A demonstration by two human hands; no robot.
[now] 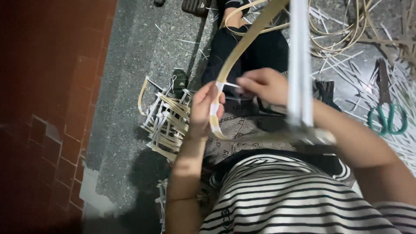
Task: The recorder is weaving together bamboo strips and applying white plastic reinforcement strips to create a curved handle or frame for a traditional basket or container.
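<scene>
Striped shirt [281, 195] fills the near foreground, above which the left hand [203, 108] is clamped around a curved bamboo strip [236, 54] at its white-wrapped section, while the right hand [264, 84] pinches a thin white binding strand [232, 85] beside it, green-handled scissors [387, 119] lying on the floor [130, 65] well apart.

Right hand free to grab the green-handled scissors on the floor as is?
Probably not right away: the right hand is pinching a white strip at the bent cane. The scissors lie uncovered on the floor on that side.
</scene>
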